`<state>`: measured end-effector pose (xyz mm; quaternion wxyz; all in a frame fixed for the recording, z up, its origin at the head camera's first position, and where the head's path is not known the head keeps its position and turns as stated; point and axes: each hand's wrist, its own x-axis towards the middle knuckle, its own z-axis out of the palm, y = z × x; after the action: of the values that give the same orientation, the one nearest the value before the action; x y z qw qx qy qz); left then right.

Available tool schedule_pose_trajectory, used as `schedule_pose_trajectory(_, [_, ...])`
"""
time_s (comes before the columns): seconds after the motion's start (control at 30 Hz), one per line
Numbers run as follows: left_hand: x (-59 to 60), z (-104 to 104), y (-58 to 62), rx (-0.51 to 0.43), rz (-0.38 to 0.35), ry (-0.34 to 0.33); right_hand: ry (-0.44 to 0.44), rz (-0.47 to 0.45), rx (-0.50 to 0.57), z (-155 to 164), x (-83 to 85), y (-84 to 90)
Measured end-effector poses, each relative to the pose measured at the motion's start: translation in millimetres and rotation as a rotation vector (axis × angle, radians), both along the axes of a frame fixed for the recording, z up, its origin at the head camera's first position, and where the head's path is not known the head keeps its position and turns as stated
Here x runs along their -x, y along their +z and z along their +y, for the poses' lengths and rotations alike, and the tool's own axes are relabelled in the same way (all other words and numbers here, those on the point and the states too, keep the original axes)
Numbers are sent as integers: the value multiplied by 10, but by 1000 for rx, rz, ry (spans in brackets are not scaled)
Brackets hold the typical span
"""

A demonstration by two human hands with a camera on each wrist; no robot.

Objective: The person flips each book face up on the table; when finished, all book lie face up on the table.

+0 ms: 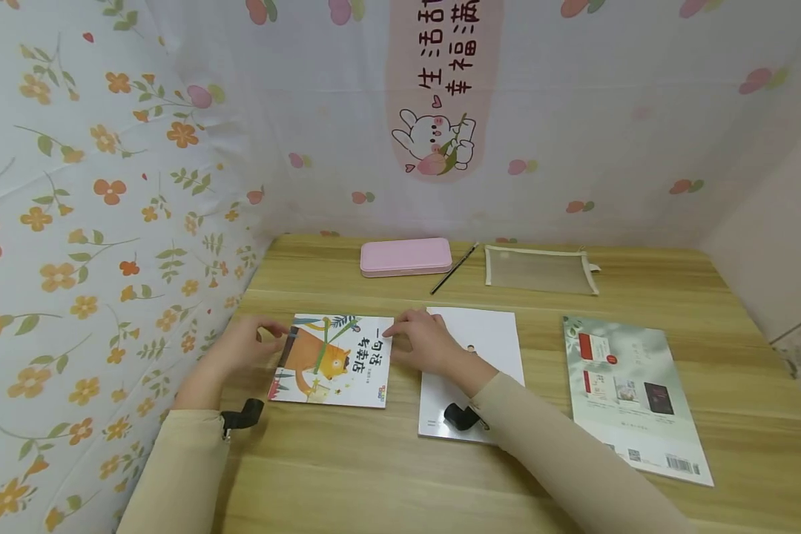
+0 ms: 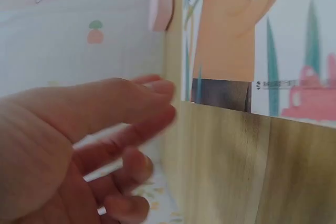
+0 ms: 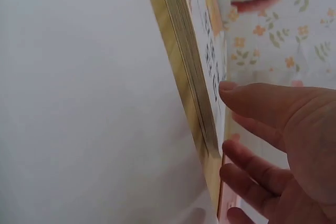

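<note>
A square picture book (image 1: pixel 334 361) with an orange animal on its cover lies flat on the wooden table. Just off its left edge hovers my left hand (image 1: pixel 247 343), holding nothing, the fingers loosely bent; the left wrist view shows space between the fingertips (image 2: pixel 167 88) and the cover. My right hand (image 1: pixel 427 343) is at the book's upper right corner, thumb tip right at the cover's edge and the other fingers loosely bent. Beneath that hand and forearm lies a white book (image 1: pixel 467 404), partly hidden. In the right wrist view the picture book's page edges (image 3: pixel 184 45) show.
A pink pencil case (image 1: pixel 406 256) lies at the back, with a dark pencil (image 1: pixel 455 268) beside it. A mesh zip pouch (image 1: pixel 541 271) is right of the pencil. On the right lies a pale green book (image 1: pixel 630 400). Patterned curtains (image 1: pixel 320 111) border the table's back and left sides.
</note>
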<state>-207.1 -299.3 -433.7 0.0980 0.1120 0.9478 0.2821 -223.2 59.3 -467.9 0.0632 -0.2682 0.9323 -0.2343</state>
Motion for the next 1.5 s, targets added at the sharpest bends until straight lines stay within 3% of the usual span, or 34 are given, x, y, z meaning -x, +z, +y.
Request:
schedule_pose_trajectory(0.2, [241, -16, -39, -32, 25, 15, -12, -4, 17, -49, -232, 44])
schedule_pose_trajectory(0.53, [452, -29, -102, 15, -12, -2, -4, 14, 16, -156, -484, 83])
schedule_pose_trajectory(0.9, [483, -61, -190, 9, -49, -59, 26, 81, -46, -181, -645, 61])
schedule_pose_trajectory(1.2, [493, -48, -191, 3, -30, -67, 9, 124, -86, -194, -648, -21])
schedule_pose_trajectory(1.5, [428, -56, -238, -3, -8, -54, 5, 92, -97, -124, -579, -10])
